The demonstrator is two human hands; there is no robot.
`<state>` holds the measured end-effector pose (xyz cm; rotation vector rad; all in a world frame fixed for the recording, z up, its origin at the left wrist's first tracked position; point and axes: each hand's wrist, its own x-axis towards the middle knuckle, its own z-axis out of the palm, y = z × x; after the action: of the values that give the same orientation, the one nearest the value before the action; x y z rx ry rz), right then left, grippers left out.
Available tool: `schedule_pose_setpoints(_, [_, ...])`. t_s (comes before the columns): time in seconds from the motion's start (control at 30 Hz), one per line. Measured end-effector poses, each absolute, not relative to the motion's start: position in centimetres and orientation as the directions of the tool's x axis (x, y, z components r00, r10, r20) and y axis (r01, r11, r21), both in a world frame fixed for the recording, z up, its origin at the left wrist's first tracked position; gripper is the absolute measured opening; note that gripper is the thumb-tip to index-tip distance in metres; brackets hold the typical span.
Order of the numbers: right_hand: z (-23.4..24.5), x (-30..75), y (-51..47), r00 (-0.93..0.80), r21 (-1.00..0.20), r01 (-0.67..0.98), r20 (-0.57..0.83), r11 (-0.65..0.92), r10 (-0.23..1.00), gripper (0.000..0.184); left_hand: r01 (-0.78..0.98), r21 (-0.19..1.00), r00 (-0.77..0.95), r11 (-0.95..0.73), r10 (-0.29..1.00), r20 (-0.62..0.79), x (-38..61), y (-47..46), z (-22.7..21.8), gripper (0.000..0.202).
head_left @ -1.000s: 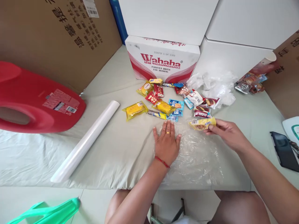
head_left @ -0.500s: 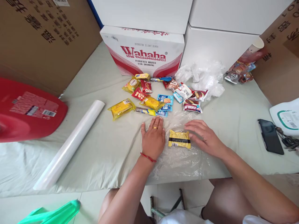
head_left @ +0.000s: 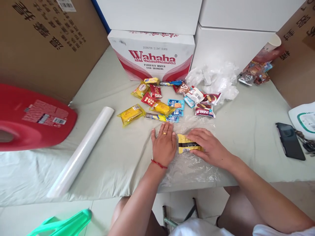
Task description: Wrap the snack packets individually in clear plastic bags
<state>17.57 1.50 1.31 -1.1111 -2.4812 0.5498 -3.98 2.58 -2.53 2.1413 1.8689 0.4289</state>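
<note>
A yellow snack packet (head_left: 184, 144) with a black band lies on a sheet of clear plastic film (head_left: 189, 172) near the table's front edge. My right hand (head_left: 208, 146) has its fingers and thumb round the packet's right end, covering that part. Flat on the film's left side rests my left hand (head_left: 163, 146), fingers stretched forward, with nothing in it. Just beyond my fingertips are a blue snack packet (head_left: 176, 105), a yellow-wrapped cake (head_left: 161, 107) and a maroon wafer packet (head_left: 205, 110).
A roll of film (head_left: 82, 150) lies at the left, beside a red jug (head_left: 36, 118). Behind the snacks stands a Wahaha water carton (head_left: 155, 55), with crumpled clear plastic (head_left: 214, 80) right of it. A phone (head_left: 290, 141) and white bottle (head_left: 305, 119) are at the right.
My right hand has moved left and closed on the right end of the yellow snack packet. My left hand stays flat on the film. The whole view has shifted slightly.
</note>
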Motion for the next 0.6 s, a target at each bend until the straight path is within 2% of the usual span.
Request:
schedule_pose_setpoints(0.1, [0.2,17.4,1.3,-0.678,-0.469,0.619,0.085,0.630,0.730,0.045,0.899,0.428,0.085,-0.098,0.995,0.049,-4.0,2.6,-2.4,0.051])
schedule_pose_setpoints(0.17, [0.3,17.4,1.4,-0.690,-0.470,0.623,0.047,0.626,0.722,0.050,0.895,0.436,0.078,-0.090,0.996,0.045,-4.0,2.6,-2.3,0.051])
schedule_pose_setpoints(0.23, [1.3,17.5,2.3,-0.689,-0.498,0.608,0.056,0.618,0.723,0.054,0.904,0.415,0.093,-0.104,0.995,0.047,-3.8,2.6,-2.3,0.051])
schedule_pose_setpoints(0.3, [2.8,17.3,4.5,-0.639,-0.499,0.633,0.094,0.592,0.763,0.045,0.919,0.375,0.110,-0.122,0.993,0.053,-3.7,2.4,-2.4,0.051])
schedule_pose_setpoints(0.37, [4.0,16.7,8.0,-0.539,-0.428,0.728,0.128,0.536,0.833,0.035,0.931,0.345,0.110,-0.122,0.992,0.056,-3.5,2.3,-2.4,0.052])
schedule_pose_setpoints(0.43, [4.6,15.4,12.6,-0.444,-0.294,0.832,0.158,0.471,0.882,0.033,0.936,0.333,0.107,-0.119,0.993,0.053,-3.3,2.3,-2.5,0.052])
schedule_pose_setpoints(0.5, [4.3,13.7,17.6,-0.374,-0.167,0.894,0.233,0.415,0.898,0.035,0.936,0.331,0.109,-0.120,0.993,0.051,-3.3,2.3,-2.5,0.053])
schedule_pose_setpoints(0.6, [3.1,10.7,24.4,-0.324,-0.085,0.930,0.266,0.357,0.908,0.043,0.937,0.329,0.111,-0.120,0.993,0.047,-3.2,2.2,-2.5,0.054])
